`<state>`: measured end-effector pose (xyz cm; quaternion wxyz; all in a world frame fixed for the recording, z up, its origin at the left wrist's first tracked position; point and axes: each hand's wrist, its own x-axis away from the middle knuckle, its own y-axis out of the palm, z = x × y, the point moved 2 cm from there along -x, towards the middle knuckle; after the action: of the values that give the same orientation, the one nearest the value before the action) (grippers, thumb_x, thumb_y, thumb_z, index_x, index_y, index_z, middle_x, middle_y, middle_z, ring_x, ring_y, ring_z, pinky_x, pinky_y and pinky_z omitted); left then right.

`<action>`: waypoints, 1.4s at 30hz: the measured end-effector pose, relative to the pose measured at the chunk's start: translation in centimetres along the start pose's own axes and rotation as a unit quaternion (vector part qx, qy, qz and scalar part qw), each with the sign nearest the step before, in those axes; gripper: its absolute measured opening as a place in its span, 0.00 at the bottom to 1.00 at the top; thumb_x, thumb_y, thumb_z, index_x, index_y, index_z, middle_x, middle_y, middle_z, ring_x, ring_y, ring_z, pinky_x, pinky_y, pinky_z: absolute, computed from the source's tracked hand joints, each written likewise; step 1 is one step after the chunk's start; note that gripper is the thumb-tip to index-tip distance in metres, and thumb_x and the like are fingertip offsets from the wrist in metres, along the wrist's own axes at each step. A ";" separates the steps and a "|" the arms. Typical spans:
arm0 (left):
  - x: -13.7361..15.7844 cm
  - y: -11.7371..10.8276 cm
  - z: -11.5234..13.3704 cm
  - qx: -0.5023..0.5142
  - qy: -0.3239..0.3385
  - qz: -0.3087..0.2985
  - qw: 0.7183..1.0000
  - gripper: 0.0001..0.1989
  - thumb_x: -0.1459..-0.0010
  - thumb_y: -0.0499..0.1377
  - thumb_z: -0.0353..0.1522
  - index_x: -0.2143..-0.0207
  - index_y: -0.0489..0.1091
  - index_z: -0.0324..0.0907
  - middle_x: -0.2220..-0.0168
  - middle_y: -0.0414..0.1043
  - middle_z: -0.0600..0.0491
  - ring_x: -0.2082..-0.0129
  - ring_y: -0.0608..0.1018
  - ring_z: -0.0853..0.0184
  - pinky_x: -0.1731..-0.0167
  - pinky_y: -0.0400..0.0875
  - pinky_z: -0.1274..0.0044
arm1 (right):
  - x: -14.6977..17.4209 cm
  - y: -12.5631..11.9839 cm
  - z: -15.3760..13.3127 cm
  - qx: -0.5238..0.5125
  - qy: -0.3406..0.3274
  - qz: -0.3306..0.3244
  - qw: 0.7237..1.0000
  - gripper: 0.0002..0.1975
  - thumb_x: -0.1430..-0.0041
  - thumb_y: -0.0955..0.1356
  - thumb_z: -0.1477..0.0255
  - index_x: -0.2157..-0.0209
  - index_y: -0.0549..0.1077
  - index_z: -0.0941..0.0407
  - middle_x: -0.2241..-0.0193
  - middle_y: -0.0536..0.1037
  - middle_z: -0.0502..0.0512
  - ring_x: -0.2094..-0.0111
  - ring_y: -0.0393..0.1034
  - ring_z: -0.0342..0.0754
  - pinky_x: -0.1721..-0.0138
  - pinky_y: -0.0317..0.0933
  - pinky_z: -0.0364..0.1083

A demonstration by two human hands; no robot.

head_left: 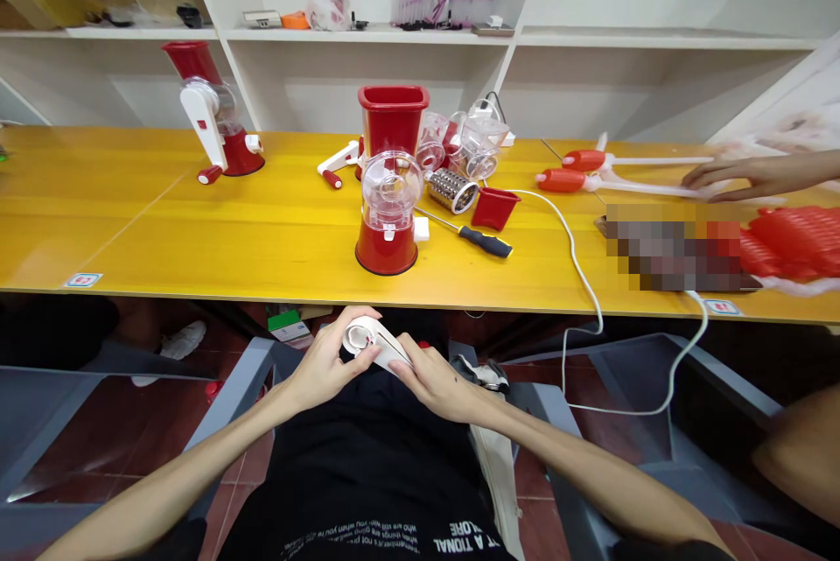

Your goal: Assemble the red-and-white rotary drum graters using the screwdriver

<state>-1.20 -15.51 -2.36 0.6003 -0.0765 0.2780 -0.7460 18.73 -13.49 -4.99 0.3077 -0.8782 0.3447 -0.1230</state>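
Pinching the white crank handle (388, 352) in front of the rotary grater (392, 180), left hand (328, 367) and right hand (438, 379) both clamped on; slackened pressure could drop it!

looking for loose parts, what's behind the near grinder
Behind the grinder, a crank shows to its left, and a metal drum and clear parts to its right; whatever it covers can't be seen.

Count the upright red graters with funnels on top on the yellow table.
2: the left grater stands toward the back of the table; the middle grater stands nearer the front edge. More may be hidden behind it.
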 end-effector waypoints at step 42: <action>-0.4 0.8 -0.3 0.007 -0.063 -0.086 0.994 0.18 0.42 0.63 0.45 0.58 0.67 0.42 0.67 0.73 0.56 0.69 0.73 0.70 0.68 0.66 0.79 | -0.7 0.8 1.3 -0.340 0.045 -0.048 0.938 0.26 0.36 0.62 0.49 0.52 0.64 0.57 0.68 0.75 0.54 0.77 0.69 0.41 0.78 0.61 0.40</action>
<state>-0.52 -15.17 -2.91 0.5511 -0.1422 0.2267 -0.7903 18.33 -12.88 -6.52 -0.0312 -0.9396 0.3366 -0.0529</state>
